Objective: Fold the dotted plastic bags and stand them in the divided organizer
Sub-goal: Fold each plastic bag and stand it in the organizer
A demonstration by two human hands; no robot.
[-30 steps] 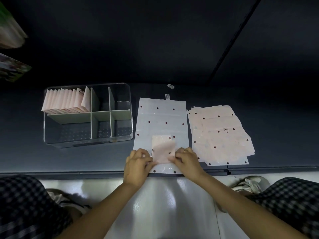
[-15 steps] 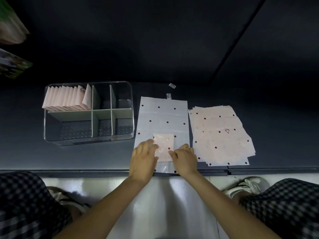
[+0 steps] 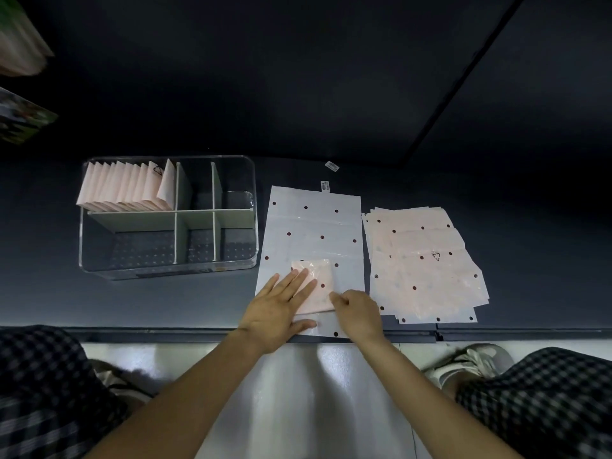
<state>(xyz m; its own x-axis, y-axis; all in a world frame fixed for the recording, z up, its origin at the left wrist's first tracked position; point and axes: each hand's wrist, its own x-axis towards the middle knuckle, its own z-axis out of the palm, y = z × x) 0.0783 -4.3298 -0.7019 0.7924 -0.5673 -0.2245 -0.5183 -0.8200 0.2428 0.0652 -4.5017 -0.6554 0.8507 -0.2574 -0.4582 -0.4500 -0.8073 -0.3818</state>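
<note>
A small folded pink dotted bag (image 3: pixel 320 282) lies on a flat white dotted bag (image 3: pixel 314 226) near the table's front edge. My left hand (image 3: pixel 281 304) lies flat with straight fingers pressing on the folded bag's left half. My right hand (image 3: pixel 357 311) has curled fingers at the folded bag's lower right corner; whether it pinches the corner is unclear. A loose pile of unfolded pink dotted bags (image 3: pixel 424 263) sits to the right. The clear divided organizer (image 3: pixel 251 200) stands at the left, with several folded bags (image 3: pixel 126 187) upright in its back left compartment.
Two small white labels (image 3: pixel 332 166) lie beyond the flat bag. The dark table's front edge (image 3: pixel 165 332) runs just under my wrists, with a pale floor and my checked trouser knees below. Blurred packages (image 3: pixel 20 54) sit at the far left.
My left hand has opened and slid forward onto the folded bag, pressing it flat. My right hand has stayed at the bag's lower right corner.
</note>
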